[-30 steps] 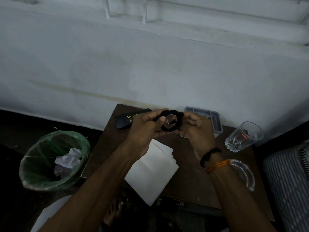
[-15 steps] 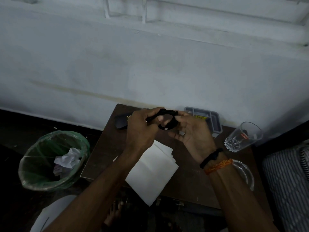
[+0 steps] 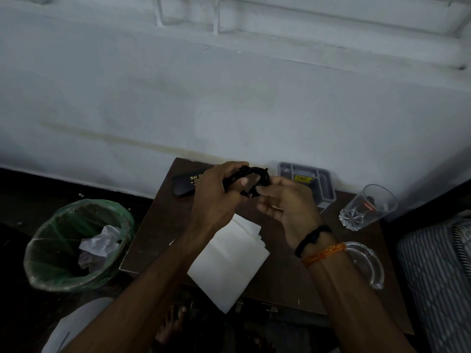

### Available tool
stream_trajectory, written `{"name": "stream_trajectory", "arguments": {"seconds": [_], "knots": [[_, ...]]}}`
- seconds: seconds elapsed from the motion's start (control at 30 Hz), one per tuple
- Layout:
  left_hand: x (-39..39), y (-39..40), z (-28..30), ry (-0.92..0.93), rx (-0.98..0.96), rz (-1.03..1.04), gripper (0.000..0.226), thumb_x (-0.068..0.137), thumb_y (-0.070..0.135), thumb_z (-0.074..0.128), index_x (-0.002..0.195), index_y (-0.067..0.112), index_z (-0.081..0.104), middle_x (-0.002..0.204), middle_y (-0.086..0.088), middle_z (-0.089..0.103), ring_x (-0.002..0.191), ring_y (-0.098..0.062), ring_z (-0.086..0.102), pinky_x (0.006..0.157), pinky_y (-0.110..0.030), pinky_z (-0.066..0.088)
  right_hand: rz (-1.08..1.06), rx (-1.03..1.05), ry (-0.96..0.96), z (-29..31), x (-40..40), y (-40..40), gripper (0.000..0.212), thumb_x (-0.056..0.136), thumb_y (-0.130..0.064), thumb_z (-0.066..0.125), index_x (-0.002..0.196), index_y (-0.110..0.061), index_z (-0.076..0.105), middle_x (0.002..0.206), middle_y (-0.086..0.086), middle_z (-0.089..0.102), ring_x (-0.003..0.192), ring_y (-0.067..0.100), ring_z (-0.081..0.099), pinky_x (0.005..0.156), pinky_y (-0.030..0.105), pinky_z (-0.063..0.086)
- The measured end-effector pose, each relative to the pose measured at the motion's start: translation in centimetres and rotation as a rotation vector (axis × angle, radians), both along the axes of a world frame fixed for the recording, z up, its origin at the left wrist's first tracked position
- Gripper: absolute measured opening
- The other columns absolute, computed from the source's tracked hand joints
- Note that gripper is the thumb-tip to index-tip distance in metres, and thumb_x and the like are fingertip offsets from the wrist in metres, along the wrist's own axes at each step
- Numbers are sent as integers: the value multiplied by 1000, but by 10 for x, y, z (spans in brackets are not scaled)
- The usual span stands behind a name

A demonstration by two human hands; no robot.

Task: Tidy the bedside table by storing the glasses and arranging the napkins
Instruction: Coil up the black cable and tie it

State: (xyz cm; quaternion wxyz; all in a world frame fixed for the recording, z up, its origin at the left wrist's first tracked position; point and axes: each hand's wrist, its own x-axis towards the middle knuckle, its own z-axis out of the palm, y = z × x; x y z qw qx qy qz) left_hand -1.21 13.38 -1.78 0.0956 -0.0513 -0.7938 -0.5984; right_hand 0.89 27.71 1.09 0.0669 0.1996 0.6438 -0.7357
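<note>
Glasses (image 3: 254,178) held above table (image 3: 158,225) betw both hands: left hand (image 3: 216,200) fingers curled round frame, right hand (image 3: 285,205) pinching other end. Prob folding arms shut. Next: into black case (image 3: 184,186) w/o forcing hinges. Napkins (image 3: 229,261) not yet arranged.

I see the table (image 3: 158,225) at lower centre, napkins (image 3: 229,261) on its near edge, case (image 3: 183,186) and tray (image 3: 323,184) at its far edge, tumbler (image 3: 367,207) right, bin (image 3: 76,245) lower left.
</note>
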Motion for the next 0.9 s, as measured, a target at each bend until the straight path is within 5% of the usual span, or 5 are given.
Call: {"name": "stream_trajectory", "arguments": {"seconds": [0.2, 0.4, 0.53, 0.7, 0.9], "knots": [[3, 0, 4, 5, 33, -29, 30, 87, 4, 66, 112, 20, 71, 101, 9, 74, 98, -3, 68, 88, -28, 57, 118, -160, -118, 3, 2, -5, 20, 87, -25, 70, 104, -15, 68, 87, 1, 72, 63, 12, 66, 59, 28, 55], [3, -3, 3, 30, -39, -64, 40, 86, -2, 60, 121, 16, 68, 114, 5, 71, 107, -4, 64, 94, -26, 54, 96, -305, -102, 7, 3, -7, 27, 84, -6, 71, 110, 1, 67, 91, 10, 76, 75, 18, 74, 62, 26, 59], [2, -1, -2, 119, -239, -166, 39, 89, 10, 49, 125, 16, 65, 112, -3, 68, 105, -17, 62, 90, -41, 55, 45, -186, -13, 3, 4, -4, 31, 79, 3, 74, 107, 11, 64, 90, 17, 75, 73, 21, 74, 59, 26, 58], [1, -1, -5, 224, -410, -235, 23, 98, 15, 51, 112, 15, 69, 95, 1, 61, 86, -14, 56, 72, -27, 49, 213, 37, 4, 3, 6, 5, 29, 81, 12, 67, 109, 3, 66, 99, 23, 73, 79, 31, 74, 64, 32, 61], [1, -1, -5, 262, -640, -179, 14, 97, 20, 54, 102, 17, 67, 91, -4, 61, 85, -21, 54, 68, -39, 47, 370, 170, -68, 9, 3, 16, 37, 77, 15, 70, 109, -4, 68, 97, 23, 73, 80, 35, 74, 64, 36, 62]]}}
